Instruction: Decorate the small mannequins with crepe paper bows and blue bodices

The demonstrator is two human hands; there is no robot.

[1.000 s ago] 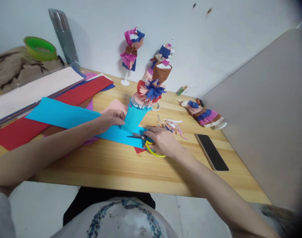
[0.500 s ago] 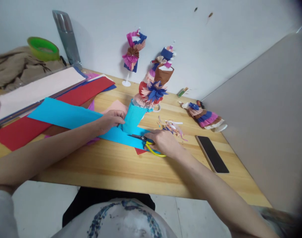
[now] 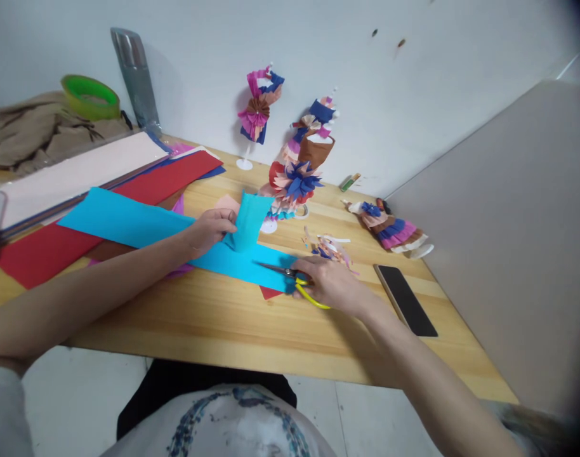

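The left hand point(image 3: 215, 230) had its thumb and fingers pinched together on the left edge of an upright turquoise paper piece point(image 3: 252, 222), which rose just to the right of the fingertips. The right hand point(image 3: 335, 284) was curled around the yellow handles of a pair of scissors point(image 3: 290, 273), whose blades pointed left over a long blue paper strip point(image 3: 233, 270) lying flat on the wooden table point(image 3: 199, 324). The strip ran beneath the upright piece and on behind the left hand; whether the two were joined could not be told. Half a second earlier, the blade tip had met the piece's lower edge; now it lay apart, the scissors having shifted right. The piece had moved left, uncovering the white round base point(image 3: 270, 226) of the flower-trimmed paper figure point(image 3: 297, 181) behind.
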